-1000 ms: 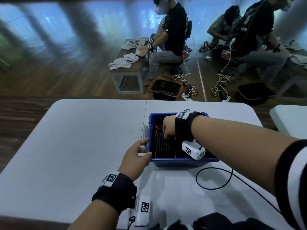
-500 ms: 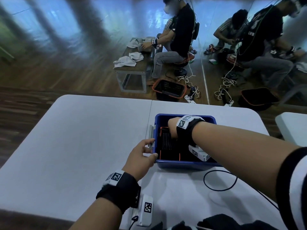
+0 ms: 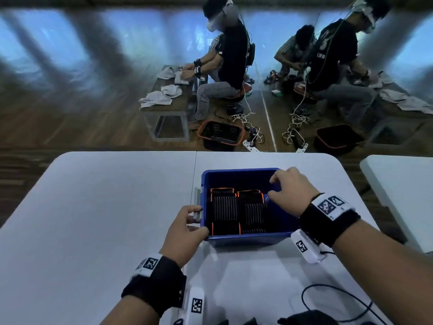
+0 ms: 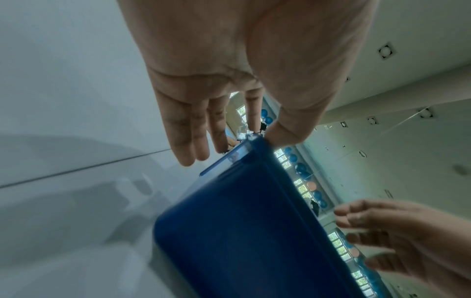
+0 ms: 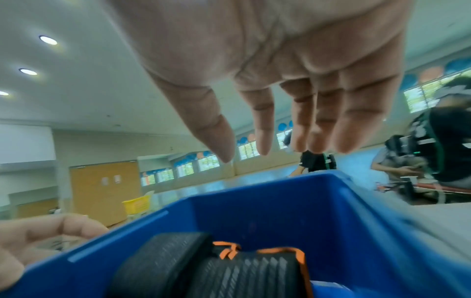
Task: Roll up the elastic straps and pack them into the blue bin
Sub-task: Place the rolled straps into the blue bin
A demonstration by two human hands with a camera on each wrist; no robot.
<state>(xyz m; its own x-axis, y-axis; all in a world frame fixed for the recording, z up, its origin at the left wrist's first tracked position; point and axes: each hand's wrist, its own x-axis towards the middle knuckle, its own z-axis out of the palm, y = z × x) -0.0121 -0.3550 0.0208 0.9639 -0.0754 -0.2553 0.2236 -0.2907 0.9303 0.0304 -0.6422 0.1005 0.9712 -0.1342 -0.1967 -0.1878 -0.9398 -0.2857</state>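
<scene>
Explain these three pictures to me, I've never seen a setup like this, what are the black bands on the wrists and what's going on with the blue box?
No robot here: a person works bare-handed, wearing a black band with a small camera on each wrist and another camera on the head. The wide picture comes from the head; the two close-ups look along each palm.

On the white folding table stands a blue plastic bin holding rolled black elastic straps with orange edging, side by side.

The left hand touches the bin's near-left corner, thumb on the rim, fingers straight. The right hand hovers above the bin's right side, fingers relaxed and holding nothing, as its wrist view shows.

A black cable lies nearer the person.
</scene>
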